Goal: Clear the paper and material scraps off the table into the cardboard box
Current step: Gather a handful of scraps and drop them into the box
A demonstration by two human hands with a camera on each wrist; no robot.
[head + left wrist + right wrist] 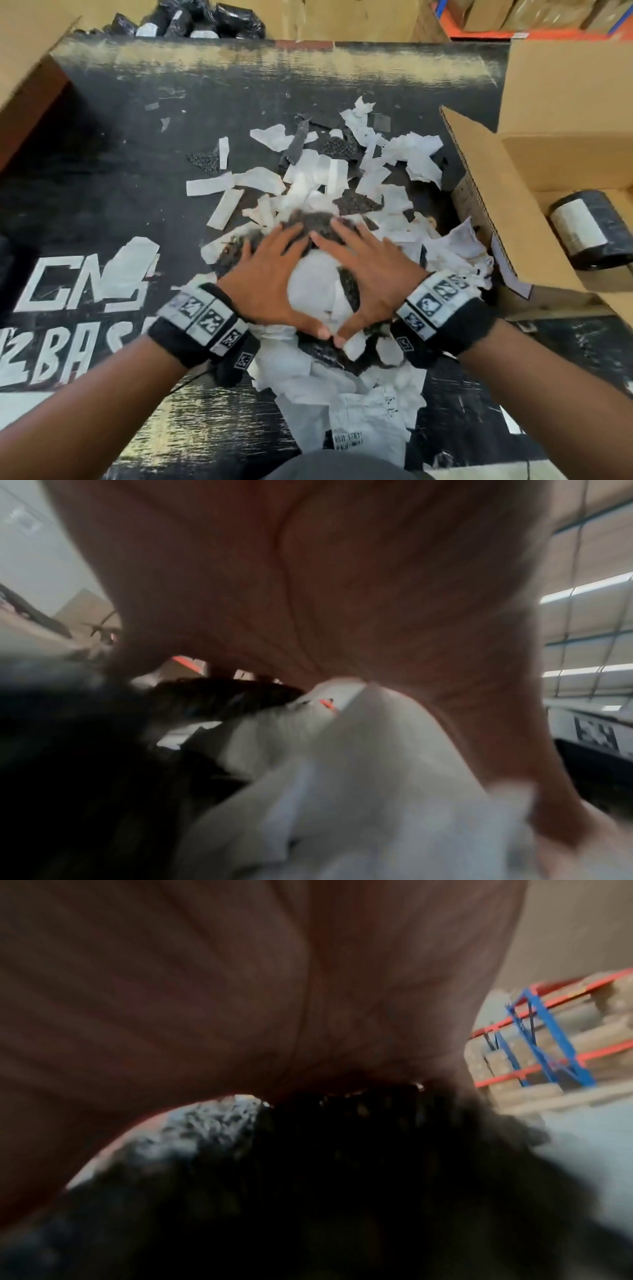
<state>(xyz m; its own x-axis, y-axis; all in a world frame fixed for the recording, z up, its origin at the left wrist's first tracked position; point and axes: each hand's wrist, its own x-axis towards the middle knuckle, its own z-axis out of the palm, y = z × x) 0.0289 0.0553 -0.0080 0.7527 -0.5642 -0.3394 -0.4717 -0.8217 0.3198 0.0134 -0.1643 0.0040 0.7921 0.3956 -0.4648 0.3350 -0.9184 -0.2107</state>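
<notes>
White paper strips and black mesh scraps (325,171) lie strewn over the middle and right of the black table (120,164). My left hand (270,274) and right hand (373,270) lie side by side, fingers spread, pressing on a mound of white paper and black mesh (318,287), with the thumbs meeting at its near side. The open cardboard box (565,161) stands at the table's right, its flap (479,192) leaning toward the scraps. The left wrist view shows my palm (308,588) over white paper (342,777). In the right wrist view my palm (240,988) covers black material (342,1177).
A black roll with a white label (589,233) lies inside the box. A labelled sheet of paper (370,421) lies near the front edge. Another cardboard box (27,68) stands at the far left, black bags (191,20) behind the table. White lettering (85,284) marks the table's left side.
</notes>
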